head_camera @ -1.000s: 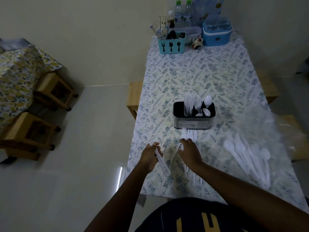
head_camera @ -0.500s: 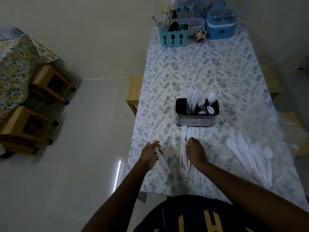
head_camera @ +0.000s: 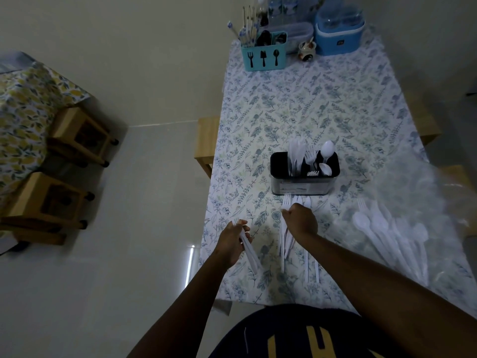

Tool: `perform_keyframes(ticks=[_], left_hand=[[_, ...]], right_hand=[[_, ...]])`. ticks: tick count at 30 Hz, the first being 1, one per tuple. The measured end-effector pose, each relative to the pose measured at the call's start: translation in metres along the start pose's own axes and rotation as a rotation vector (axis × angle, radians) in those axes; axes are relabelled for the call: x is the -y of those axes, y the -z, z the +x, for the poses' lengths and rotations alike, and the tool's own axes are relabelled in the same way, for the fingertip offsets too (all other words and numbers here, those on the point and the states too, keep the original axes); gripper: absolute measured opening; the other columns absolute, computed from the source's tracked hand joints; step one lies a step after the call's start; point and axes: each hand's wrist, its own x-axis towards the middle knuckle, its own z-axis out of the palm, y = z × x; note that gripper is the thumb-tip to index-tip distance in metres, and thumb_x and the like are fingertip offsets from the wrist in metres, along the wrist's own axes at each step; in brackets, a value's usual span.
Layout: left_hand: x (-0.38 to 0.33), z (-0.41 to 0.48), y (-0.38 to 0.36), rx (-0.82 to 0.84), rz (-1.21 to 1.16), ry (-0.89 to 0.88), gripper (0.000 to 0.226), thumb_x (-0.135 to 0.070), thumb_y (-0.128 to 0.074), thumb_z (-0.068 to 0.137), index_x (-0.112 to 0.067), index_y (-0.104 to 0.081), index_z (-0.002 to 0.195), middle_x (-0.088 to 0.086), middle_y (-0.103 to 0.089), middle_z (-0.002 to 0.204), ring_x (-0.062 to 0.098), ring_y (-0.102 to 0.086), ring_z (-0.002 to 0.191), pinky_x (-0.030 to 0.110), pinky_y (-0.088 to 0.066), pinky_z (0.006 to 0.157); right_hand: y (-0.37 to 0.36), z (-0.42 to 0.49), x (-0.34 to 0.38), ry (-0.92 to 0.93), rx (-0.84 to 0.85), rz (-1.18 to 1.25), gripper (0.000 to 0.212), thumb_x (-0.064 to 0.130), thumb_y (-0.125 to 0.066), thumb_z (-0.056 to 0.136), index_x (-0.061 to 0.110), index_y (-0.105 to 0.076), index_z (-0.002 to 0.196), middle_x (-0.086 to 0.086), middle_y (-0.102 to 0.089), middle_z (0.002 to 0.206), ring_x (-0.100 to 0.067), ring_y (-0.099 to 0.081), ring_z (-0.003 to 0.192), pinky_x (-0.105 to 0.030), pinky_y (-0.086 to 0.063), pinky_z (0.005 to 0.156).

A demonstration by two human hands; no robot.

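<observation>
The right hand [head_camera: 300,223] has moved up the frame along the row of white plastic forks [head_camera: 284,249]; the fork that lay slanted now lies straight.

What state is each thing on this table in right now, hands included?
Left hand, gripping a bundle of white cutlery.
Right hand, curled round forks lying on the table.
Caddy, upright, partly filled.
Spoons, piled flat on plastic.
Blue holder, upright, filled.
Blue box, lid on.
</observation>
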Motion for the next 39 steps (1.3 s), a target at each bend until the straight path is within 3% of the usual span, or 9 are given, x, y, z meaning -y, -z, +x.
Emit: perform_keyframes(ticks=[4,8,11,15,18,23,28,33,39], left_hand=[[-0.002,0.000,0.001,0.005,0.004,-0.006,0.016,-0.014,-0.044,0.101,-0.004,-0.056,0.098,0.007,-0.051,0.081,0.019,-0.048,0.070,0.032,-0.046,0.072],[-0.005,0.003,-0.001,-0.001,0.002,-0.009,0.016,-0.012,-0.044,0.101,-0.004,-0.057,0.097,0.008,-0.052,0.082,0.019,-0.048,0.069,0.033,-0.046,0.070],[-0.006,0.005,-0.007,-0.001,0.004,-0.009,0.016,-0.012,-0.044,0.101,-0.004,-0.058,0.099,0.007,-0.052,0.083,0.020,-0.049,0.072,0.032,-0.047,0.071],[-0.009,0.005,-0.017,0.020,-0.033,0.009,0.015,-0.011,-0.044,0.100,-0.003,-0.057,0.099,0.006,-0.048,0.081,0.018,-0.044,0.068,0.031,-0.041,0.070],[-0.009,0.007,-0.022,0.057,-0.068,0.026,0.018,-0.014,-0.042,0.101,-0.004,-0.057,0.099,0.005,-0.045,0.080,0.016,-0.040,0.066,0.028,-0.037,0.064],[-0.009,0.010,-0.027,0.111,-0.057,0.053,0.026,-0.019,-0.034,0.104,-0.008,-0.057,0.098,0.003,-0.049,0.082,0.015,-0.043,0.063,0.026,-0.039,0.060],[-0.011,0.002,-0.035,0.142,-0.051,0.031,0.016,-0.012,-0.041,0.101,-0.007,-0.055,0.095,0.005,-0.057,0.084,0.018,-0.053,0.075,0.031,-0.043,0.074],[-0.006,0.002,-0.039,0.117,-0.011,-0.027,0.021,-0.017,-0.038,0.103,-0.009,-0.054,0.092,0.004,-0.044,0.077,0.015,-0.040,0.066,0.028,-0.037,0.064],[-0.003,0.000,-0.041,0.073,0.094,-0.038,0.029,-0.039,-0.055,0.095,-0.014,-0.049,0.083,0.000,-0.041,0.071,0.013,-0.038,0.062,0.027,-0.037,0.059]], right_hand=[[0.000,0.009,0.008,-0.161,0.076,0.158,0.043,0.031,-0.061,0.086,0.011,-0.049,0.050,-0.001,-0.048,0.046,-0.015,-0.048,0.044,-0.020,-0.033,0.044],[0.002,0.016,0.007,-0.371,0.171,0.441,0.021,0.023,-0.072,0.080,0.004,-0.068,0.072,-0.003,-0.061,0.055,-0.014,-0.055,0.046,-0.020,-0.038,0.044],[0.008,0.013,0.002,-0.426,0.233,0.622,0.018,0.018,-0.075,0.080,0.007,-0.062,0.075,-0.005,-0.060,0.058,-0.013,-0.050,0.045,-0.023,-0.038,0.046],[0.024,-0.001,-0.005,-0.281,0.205,0.705,0.025,0.023,-0.073,0.081,0.010,-0.055,0.072,-0.005,-0.057,0.058,-0.016,-0.048,0.048,-0.025,-0.038,0.047],[0.036,-0.012,-0.010,-0.140,0.185,0.775,0.024,0.025,-0.066,0.087,0.010,-0.052,0.075,-0.012,-0.065,0.077,-0.017,-0.056,0.060,-0.032,-0.047,0.060],[0.055,-0.030,-0.009,-0.008,0.177,0.726,0.022,0.025,-0.061,0.091,0.005,-0.064,0.082,-0.017,-0.067,0.080,-0.021,-0.059,0.067,-0.037,-0.051,0.069],[0.057,-0.054,-0.003,0.017,0.290,0.667,0.015,0.021,-0.059,0.092,0.008,-0.067,0.089,-0.006,-0.061,0.067,-0.016,-0.051,0.056,-0.026,-0.046,0.055],[0.054,-0.072,0.005,0.048,0.374,0.648,0.023,0.012,-0.057,0.091,0.019,-0.066,0.111,0.000,-0.067,0.093,-0.014,-0.065,0.076,-0.019,-0.052,0.063],[0.051,-0.080,0.012,0.077,0.316,0.642,0.006,0.015,-0.064,0.086,0.016,-0.065,0.091,-0.005,-0.067,0.085,-0.019,-0.065,0.075,-0.032,-0.054,0.068]])
